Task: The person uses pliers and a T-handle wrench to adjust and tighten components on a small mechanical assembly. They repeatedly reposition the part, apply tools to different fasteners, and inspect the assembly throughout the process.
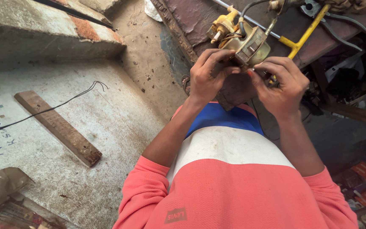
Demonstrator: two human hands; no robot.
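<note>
Gripping a grimy yellowish metal motor-like part with wires, left hand and right hand apparently mid-adjustment; steadier fingertip work seems needed.

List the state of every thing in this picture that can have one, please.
Left hand: gripping the metal part.
Right hand: fingertips pinching the metal part.
Metal part: held up in both hands, wires attached.
Wooden strip: lying flat on the concrete.
Black wire: loose, lying across the wooden strip.
</note>
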